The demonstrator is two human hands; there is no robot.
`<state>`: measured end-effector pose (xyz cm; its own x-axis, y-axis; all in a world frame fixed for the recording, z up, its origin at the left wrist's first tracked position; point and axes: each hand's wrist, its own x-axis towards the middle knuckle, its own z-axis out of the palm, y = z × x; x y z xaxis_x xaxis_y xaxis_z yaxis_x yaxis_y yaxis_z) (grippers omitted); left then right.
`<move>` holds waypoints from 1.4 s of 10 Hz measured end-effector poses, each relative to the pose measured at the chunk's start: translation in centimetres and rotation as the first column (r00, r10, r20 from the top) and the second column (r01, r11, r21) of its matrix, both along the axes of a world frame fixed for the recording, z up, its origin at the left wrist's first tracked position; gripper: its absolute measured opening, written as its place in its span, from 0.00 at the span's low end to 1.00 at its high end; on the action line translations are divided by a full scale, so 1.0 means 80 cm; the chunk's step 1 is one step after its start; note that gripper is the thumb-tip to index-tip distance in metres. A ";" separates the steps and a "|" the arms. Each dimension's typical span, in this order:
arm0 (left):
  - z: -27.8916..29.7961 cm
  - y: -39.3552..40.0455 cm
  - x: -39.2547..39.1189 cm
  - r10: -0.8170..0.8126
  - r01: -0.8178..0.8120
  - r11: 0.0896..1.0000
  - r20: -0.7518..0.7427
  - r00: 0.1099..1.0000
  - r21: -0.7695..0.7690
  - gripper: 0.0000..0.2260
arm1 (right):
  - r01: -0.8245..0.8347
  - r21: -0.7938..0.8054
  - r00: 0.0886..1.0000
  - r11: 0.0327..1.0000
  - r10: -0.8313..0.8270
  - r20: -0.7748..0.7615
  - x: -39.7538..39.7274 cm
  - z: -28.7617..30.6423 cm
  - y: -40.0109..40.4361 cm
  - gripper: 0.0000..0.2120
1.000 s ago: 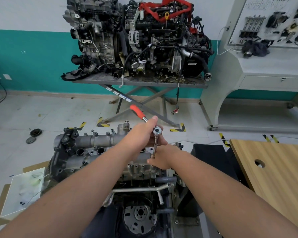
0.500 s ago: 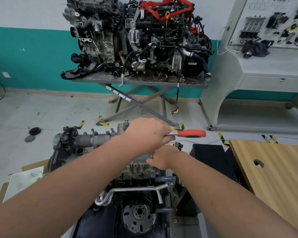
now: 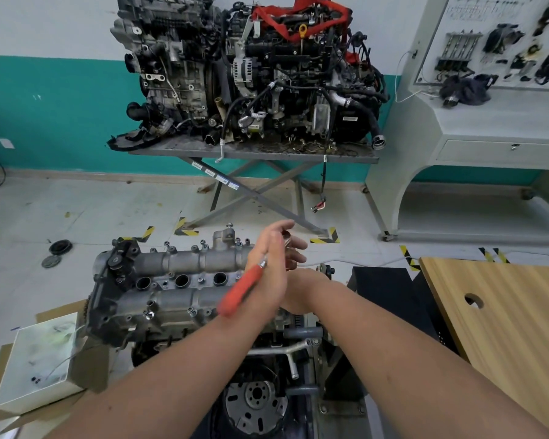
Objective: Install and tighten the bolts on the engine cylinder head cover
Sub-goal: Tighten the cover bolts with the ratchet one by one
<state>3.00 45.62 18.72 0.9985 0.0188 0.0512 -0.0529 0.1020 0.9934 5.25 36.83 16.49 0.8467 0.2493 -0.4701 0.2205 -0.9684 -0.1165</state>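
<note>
— So what can't you make out?

— My right hand (image 3: 301,289) sits mostly behind my left hand (image 3: 271,264), so I cannot tell its grip. The ratchet head is hidden too.

— And the left?

— Fingers straight, palm pressing the blurred red-handled ratchet wrench (image 3: 241,291).

— The cover?

— The grey cast-metal cylinder head cover (image 3: 178,280) lies directly beneath both hands, small bolts along its edges.
</note>
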 end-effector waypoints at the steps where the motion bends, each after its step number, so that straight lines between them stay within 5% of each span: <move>1: -0.002 0.002 0.002 -0.090 0.064 0.968 -0.096 0.991 -0.243 0.26 | -0.058 -0.033 0.997 0.998 0.056 -0.062 -0.002 0.003 0.000 0.14; 3: 0.035 0.031 0.020 -0.232 0.161 0.958 -0.309 0.922 -0.238 0.19 | -0.047 0.009 0.999 0.999 0.047 -0.016 -0.003 0.002 -0.002 0.11; 4: 0.050 0.041 0.027 -0.307 0.321 0.947 -0.304 0.902 -0.004 0.16 | -0.024 0.022 1.000 0.999 0.024 -0.014 -0.002 0.003 -0.005 0.12; 6: 0.081 0.040 0.022 -0.467 0.553 0.673 -0.299 0.833 0.491 0.13 | -0.052 0.043 0.998 0.998 0.053 -0.019 -0.003 -0.002 -0.007 0.11; 7: 0.094 0.031 0.022 -0.520 0.427 0.404 -0.181 0.835 0.809 0.13 | -0.021 0.039 0.999 0.999 0.023 -0.027 -0.004 -0.003 -0.005 0.11; 8: 0.090 0.016 0.018 -0.555 0.084 0.026 -0.055 0.830 0.996 0.12 | -0.009 0.051 1.000 0.999 0.010 -0.017 -0.005 -0.007 -0.005 0.13; 9: 0.062 0.011 0.005 -0.565 -0.353 0.016 0.300 0.769 0.935 0.13 | 0.057 0.106 0.998 0.993 -0.059 0.019 -0.007 0.010 -0.002 0.17; 10: 0.034 0.019 0.002 -0.519 -0.631 0.300 0.677 0.522 0.715 0.16 | 0.399 0.254 0.884 0.881 -0.443 0.148 -0.031 0.034 0.052 0.07; 11: 0.014 0.022 -0.003 -0.404 -0.613 0.420 0.742 0.535 0.670 0.20 | 0.527 0.396 0.715 0.752 -0.644 0.271 -0.017 0.015 0.075 0.10; 12: 0.005 0.020 -0.010 -0.236 -0.274 0.692 0.567 0.789 0.668 0.18 | 0.386 0.088 0.894 0.918 -0.395 0.210 -0.016 0.000 0.029 0.12; 13: 0.008 0.007 -0.016 -0.078 0.027 0.980 0.260 0.962 0.195 0.13 | 0.131 0.103 0.990 0.986 -0.124 -0.068 -0.006 0.007 -0.003 0.08; 14: 0.012 -0.005 -0.016 0.020 -0.018 0.999 0.041 0.999 -0.045 0.21 | 0.109 0.056 0.994 0.992 -0.110 0.002 0.002 0.000 0.002 0.13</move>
<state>1.74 45.22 19.64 0.9950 0.0410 0.0914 -0.0965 0.1446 0.9848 5.44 37.02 16.45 0.8726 0.1808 -0.4538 0.1141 -0.9787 -0.1704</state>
